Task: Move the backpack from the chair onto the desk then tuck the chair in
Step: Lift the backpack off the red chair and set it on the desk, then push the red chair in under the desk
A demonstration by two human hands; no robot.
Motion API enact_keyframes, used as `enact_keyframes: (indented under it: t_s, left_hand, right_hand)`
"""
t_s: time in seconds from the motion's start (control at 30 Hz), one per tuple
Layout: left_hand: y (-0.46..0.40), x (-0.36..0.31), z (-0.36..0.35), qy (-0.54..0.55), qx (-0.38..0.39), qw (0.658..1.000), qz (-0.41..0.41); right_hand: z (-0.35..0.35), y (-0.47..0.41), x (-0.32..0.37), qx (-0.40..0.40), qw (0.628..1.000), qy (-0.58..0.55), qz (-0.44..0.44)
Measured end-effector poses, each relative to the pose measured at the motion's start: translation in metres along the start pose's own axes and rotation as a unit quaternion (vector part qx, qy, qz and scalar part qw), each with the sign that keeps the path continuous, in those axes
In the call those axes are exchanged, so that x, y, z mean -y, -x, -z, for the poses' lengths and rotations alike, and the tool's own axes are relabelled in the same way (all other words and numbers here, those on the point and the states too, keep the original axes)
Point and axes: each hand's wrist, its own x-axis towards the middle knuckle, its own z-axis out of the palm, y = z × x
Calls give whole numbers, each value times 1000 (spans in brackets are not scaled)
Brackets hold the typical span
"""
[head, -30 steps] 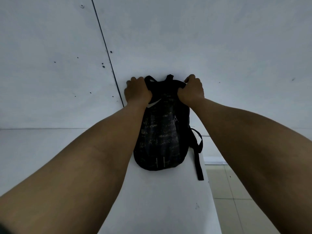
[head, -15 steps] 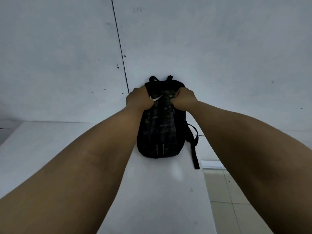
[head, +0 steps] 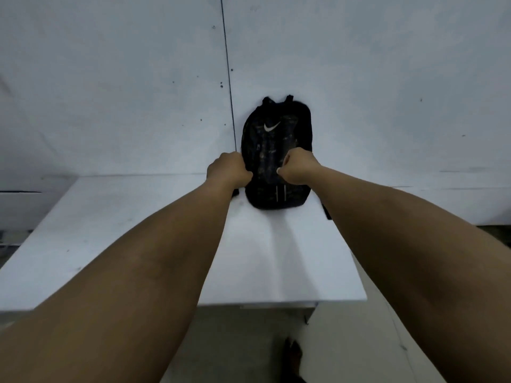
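The black backpack [head: 276,150] with a white swoosh logo stands upright on the white desk [head: 276,261], leaning against the wall. My left hand [head: 228,168] is curled against its lower left side. Over the lower right of its front, my right hand [head: 297,167] is closed in a fist, thumb toward the fabric. Both hands touch the bag. A black strap end [head: 327,214] hangs behind my right forearm. The chair is not in view.
The grey wall [head: 387,78] rises directly behind the desk, with a dark vertical seam [head: 228,78] just left of the bag. The desk's front edge [head: 262,304] is near me. A bare foot [head: 294,355] shows on the floor below.
Both hands slid down from the backpack's top to its lower half. The view pulled back and tilted down, so the desk's front edge and the floor now show.
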Motion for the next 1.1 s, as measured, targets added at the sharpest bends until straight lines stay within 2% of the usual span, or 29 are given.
enact_keyframes:
  t_s: [0.3, 0.7, 0.97, 1.1]
  left_hand:
    - [152, 51, -20, -27, 45, 998, 34]
    - [374, 73, -27, -35, 22, 997, 71]
    - [540, 72, -35, -40, 70, 995, 57]
    - [604, 75, -24, -32, 56, 997, 31]
  right_hand:
    - [-63, 157, 14, 34, 999, 27, -8]
    - [-103, 360, 3, 59, 995, 73, 32]
    - [-118, 510, -12, 88, 993, 74, 29]
    - [-125, 576, -6, 85, 994, 70, 23]
